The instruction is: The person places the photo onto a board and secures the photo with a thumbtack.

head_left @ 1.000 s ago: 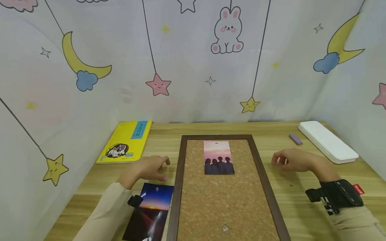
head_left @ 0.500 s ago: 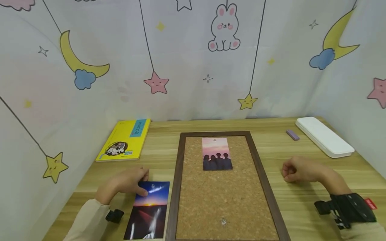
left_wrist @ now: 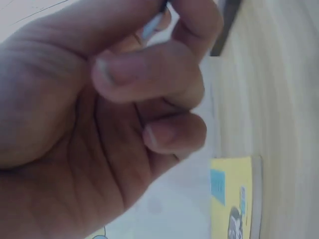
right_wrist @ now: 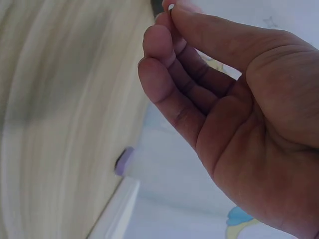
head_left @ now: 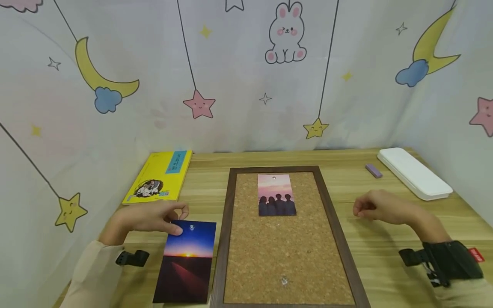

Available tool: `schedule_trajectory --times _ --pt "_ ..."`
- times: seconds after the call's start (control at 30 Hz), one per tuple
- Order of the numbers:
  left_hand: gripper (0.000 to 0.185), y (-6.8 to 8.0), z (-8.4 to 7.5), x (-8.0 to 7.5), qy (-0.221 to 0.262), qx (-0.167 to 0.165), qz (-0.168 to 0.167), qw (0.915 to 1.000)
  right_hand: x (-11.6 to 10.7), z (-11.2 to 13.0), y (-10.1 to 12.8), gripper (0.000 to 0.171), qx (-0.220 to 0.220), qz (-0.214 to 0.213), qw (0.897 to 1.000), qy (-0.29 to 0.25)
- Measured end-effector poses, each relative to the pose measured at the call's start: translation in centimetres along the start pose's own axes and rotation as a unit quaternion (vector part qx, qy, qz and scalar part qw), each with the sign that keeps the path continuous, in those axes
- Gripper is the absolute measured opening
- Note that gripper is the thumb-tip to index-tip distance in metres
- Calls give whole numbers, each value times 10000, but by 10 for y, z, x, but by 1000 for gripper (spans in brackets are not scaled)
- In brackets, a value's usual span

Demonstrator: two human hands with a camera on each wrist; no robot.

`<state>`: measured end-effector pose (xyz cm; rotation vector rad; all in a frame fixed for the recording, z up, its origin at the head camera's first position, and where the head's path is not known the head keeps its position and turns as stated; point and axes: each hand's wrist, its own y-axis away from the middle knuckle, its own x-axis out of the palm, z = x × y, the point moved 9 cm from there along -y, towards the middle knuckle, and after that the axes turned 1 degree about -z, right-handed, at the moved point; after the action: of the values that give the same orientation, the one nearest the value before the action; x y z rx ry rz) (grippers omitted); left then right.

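Note:
My left hand (head_left: 154,216) pinches the upper left corner of a sunset photo (head_left: 185,273), left of a cork board (head_left: 285,248). The photo's top seems raised off the table; a small clear thing like a pushpin (head_left: 191,228) shows near its top edge. In the left wrist view the photo is mostly hidden behind the fingers (left_wrist: 149,74). Right of the board, my right hand (head_left: 389,209) hovers with loosely curled fingers. Thumb and forefinger come close together in the right wrist view, with nothing clearly visible between them. A pink photo (head_left: 275,201) hangs on the board's upper part.
Another clear pin-like piece (head_left: 284,280) sits low on the cork. A yellow book (head_left: 161,175) lies at the back left of the wooden table (head_left: 208,188). A white case (head_left: 414,173) and a small purple block (head_left: 373,170) lie at the back right. Patterned cloth surrounds the table.
My left hand came back to the sunset photo, took hold of its upper left corner and lifted it a little. My right hand shifted slightly, staying beside the board.

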<state>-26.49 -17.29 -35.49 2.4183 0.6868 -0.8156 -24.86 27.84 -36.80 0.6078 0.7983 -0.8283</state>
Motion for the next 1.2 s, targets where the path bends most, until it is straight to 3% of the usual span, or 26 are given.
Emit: schedule_trajectory --times 0.17,0.33,0.6,0.87,1.2 --pt "31 -23 -21 10 355 439 241 9981 0 14 -13 12 -118 31 9997 -213" --pt "35 -57 -39 30 374 439 375 9976 2 32 -29 13 -340 41 9993 -134" --pt "28 -104 -60 47 74 793 90 9968 8 60 -55 12 -644 36 9979 -17" --pt "30 -137 -75 57 -644 788 -589 9931 27 103 -90 10 -1162 187 9929 -157" --pt "30 -156 -86 67 -1243 274 -687 9895 69 130 -127 4 -1131 694 9912 13"
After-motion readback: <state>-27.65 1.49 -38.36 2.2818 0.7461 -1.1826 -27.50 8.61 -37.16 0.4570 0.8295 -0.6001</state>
